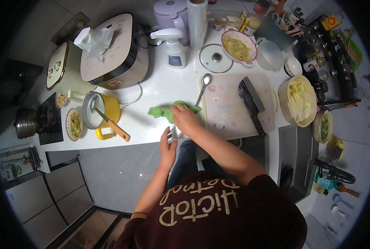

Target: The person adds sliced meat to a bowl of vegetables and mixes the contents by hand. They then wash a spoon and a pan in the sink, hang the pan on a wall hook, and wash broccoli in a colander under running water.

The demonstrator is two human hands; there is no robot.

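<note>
My right hand point(185, 119) presses down on a crumpled green cloth point(163, 112) on the white countertop point(169, 85). Holding nothing, my left hand point(168, 146) hovers by the counter's front edge, its fingers apart. Just right of the cloth, a metal spoon point(206, 80) rests on the left rim of a pale cutting board point(223, 102). Across that board lies a cleaver point(252, 104) with a dark blade, its handle pointing to the front edge. To the left stands a yellow pot point(111, 107) with a wooden-handled utensil point(111, 123) leaning in it.
A spray bottle point(175, 53), a glass lid point(211, 63) and a dish of food point(239, 45) stand behind. At right are a cabbage-filled container point(298, 99) and a sink point(296, 149). A plate of vegetables point(74, 124) and a rice cooker point(116, 56) are at left.
</note>
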